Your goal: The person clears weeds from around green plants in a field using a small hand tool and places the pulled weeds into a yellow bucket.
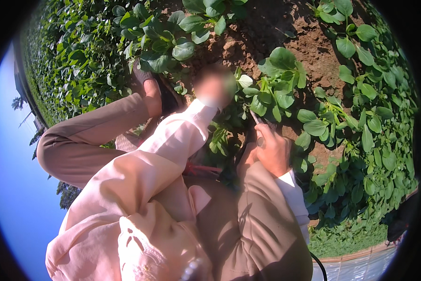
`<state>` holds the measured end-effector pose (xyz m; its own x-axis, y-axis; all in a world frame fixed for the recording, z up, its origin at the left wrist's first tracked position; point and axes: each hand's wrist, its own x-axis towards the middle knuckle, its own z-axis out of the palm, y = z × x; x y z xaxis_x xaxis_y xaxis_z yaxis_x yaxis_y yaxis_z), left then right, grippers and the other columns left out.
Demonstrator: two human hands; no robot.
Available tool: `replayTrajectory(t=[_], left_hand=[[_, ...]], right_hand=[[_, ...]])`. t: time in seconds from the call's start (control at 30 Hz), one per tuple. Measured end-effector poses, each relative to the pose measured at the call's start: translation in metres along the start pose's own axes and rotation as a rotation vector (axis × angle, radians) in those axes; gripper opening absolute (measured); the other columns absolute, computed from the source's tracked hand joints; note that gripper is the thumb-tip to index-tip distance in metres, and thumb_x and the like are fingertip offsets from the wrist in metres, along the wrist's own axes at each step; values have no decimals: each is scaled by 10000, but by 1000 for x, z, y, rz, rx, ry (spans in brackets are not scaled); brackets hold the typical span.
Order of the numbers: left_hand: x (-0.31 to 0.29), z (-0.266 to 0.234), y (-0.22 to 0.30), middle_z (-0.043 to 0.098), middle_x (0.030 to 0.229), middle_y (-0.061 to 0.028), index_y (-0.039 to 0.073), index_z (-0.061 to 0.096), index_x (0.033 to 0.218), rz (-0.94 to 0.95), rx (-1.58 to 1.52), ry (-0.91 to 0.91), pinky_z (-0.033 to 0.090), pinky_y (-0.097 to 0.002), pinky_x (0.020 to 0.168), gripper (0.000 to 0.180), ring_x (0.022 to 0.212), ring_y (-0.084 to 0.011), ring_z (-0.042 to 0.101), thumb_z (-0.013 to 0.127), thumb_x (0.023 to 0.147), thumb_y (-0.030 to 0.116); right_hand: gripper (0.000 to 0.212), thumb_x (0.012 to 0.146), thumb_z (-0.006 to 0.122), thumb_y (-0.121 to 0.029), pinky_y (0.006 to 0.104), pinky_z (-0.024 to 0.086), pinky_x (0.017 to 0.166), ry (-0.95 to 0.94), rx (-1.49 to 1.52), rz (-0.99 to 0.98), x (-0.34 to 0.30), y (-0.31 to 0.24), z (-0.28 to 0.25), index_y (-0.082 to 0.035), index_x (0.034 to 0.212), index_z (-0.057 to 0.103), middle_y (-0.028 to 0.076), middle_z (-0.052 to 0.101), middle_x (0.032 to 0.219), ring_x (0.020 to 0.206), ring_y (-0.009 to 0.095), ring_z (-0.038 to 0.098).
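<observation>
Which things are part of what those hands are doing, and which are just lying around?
Seem part of the work:
- right hand, gripping a metal tool
- leafy plant beside the tool's tip
- left hand, too blurred to tell what it holds

Seem just there:
- red strip between the legs
- black cord
- pale sheeting, lower right

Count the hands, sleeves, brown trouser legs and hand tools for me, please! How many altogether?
Hands: 2, the blurred left hand and the right hand
Sleeves: 2, pink left sleeve, pale right sleeve
Trouser legs: 2, left leg, right leg
Hand tools: 1, the tool in the right hand
Total: 7
</observation>
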<state>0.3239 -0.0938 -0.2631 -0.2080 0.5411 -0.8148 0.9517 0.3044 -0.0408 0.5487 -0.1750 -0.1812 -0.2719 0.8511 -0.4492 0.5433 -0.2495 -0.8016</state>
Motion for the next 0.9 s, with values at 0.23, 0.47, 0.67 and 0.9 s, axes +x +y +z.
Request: replayTrajectory(t=[0.23, 0.47, 0.67, 0.9], left_hand=[[28, 17, -29, 671, 909, -231, -47, 587, 939, -33, -195, -31, 524, -399, 759, 391, 891, -369, 656, 725, 668, 199], [40, 20, -44, 709, 962, -68, 34, 638, 1116, 304, -661, -195, 494, -327, 808, 374, 865, -187, 627, 706, 755, 103], [15, -21, -81, 634, 1025, -25, 73, 614, 1138, 797, -806, -200, 482, -341, 804, 302, 936, -181, 592, 621, 837, 87], [-52, -40, -121, 655, 1073, -48, 36, 625, 1168, -122, -1469, -418, 481, -328, 812, 378, 966, -166, 601, 651, 791, 14]], right_hand=[[139, 866, 612, -30, 359, 508, 591, 50, 221, 125, 1, 1, 10, -67, 999, 629, 146, 674, 821, 688, 343, 664], [116, 872, 605, 22, 233, 434, 566, 130, 465, 118, 2, 29, 14, -16, 979, 628, 32, 634, 765, 596, 61, 527], [97, 887, 615, 1, 251, 461, 603, 102, 404, 138, -13, 19, -15, -7, 983, 629, 49, 649, 794, 638, 88, 545], [116, 878, 621, -21, 318, 516, 674, 15, 304, 80, 21, -12, -17, -13, 992, 641, 139, 688, 887, 756, 279, 693]])
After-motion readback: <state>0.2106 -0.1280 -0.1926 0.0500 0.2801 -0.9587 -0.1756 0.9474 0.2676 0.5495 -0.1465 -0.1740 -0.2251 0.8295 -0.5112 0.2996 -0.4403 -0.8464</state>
